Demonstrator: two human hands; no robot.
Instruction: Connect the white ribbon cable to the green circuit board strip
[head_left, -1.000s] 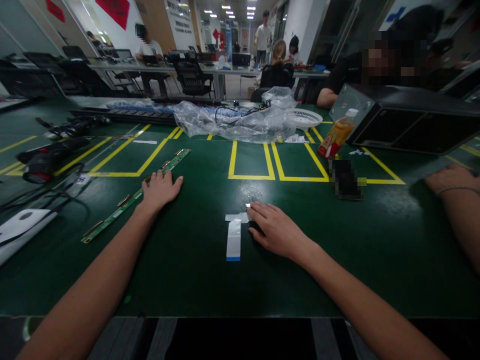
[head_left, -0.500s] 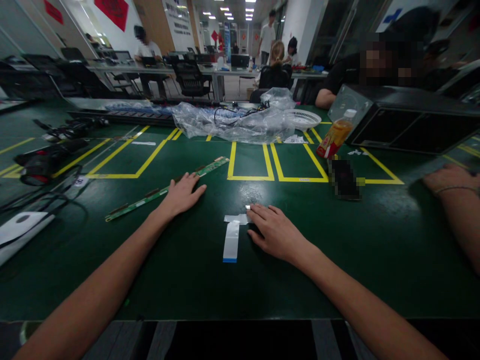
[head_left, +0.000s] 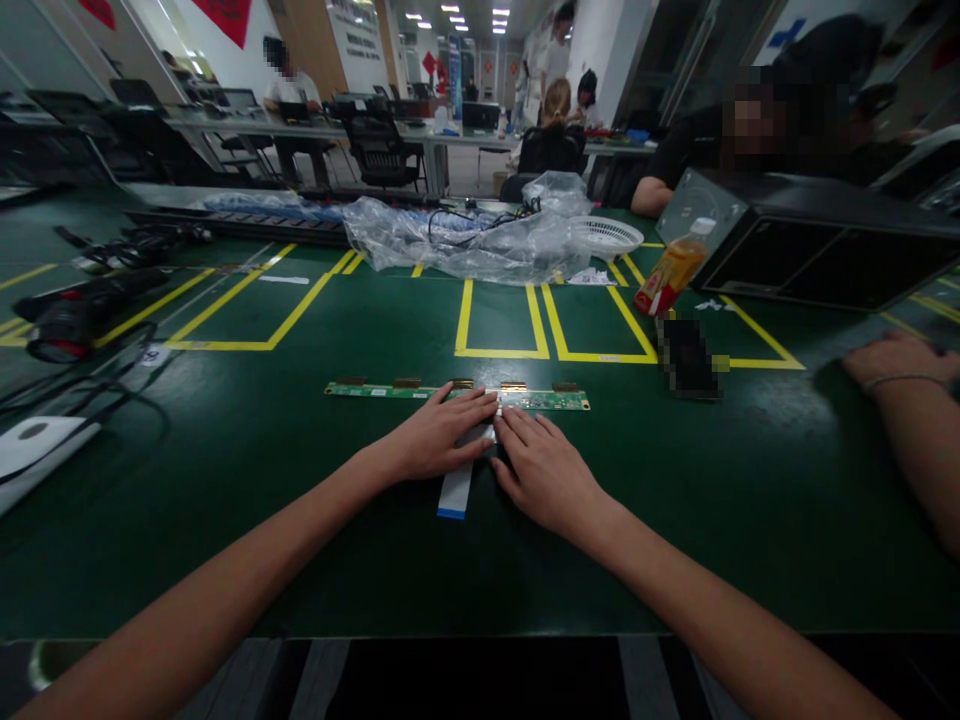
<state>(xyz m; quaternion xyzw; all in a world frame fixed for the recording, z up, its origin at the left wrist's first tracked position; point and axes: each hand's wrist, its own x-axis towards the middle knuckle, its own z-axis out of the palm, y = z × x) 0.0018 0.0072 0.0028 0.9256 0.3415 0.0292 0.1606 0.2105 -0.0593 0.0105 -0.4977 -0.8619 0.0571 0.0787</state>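
A long, narrow green circuit board (head_left: pixel 551 400) with brown tabs along its far edge lies crosswise on the table in front of me. My left hand (head_left: pixel 439 437) rests flat with fingers stretched, its fingertips at the board's near edge and its palm over part of a white flat ribbon cable (head_left: pixel 454 490). The cable's blue end points towards me. Close beside it, my right hand (head_left: pixel 547 465) lies with fingers extended and thumb apart, fingertips at the cable's far end by the board. That contact point is mostly hidden under the fingers.
Yellow tape (head_left: pixel 502 353) marks rectangles on the green table. Clear plastic wrap (head_left: pixel 465 240), a white basket (head_left: pixel 607 236), a drink bottle (head_left: pixel 671 270) and a black box (head_left: pixel 817 240) stand farther back. A co-worker's hand (head_left: pixel 900 360) rests at the right; cables lie left.
The circuit board has moved right and turned from slanted to crosswise, now touching close to the cable. My left hand moved right with it, over the cable. My right hand stayed nearly still.
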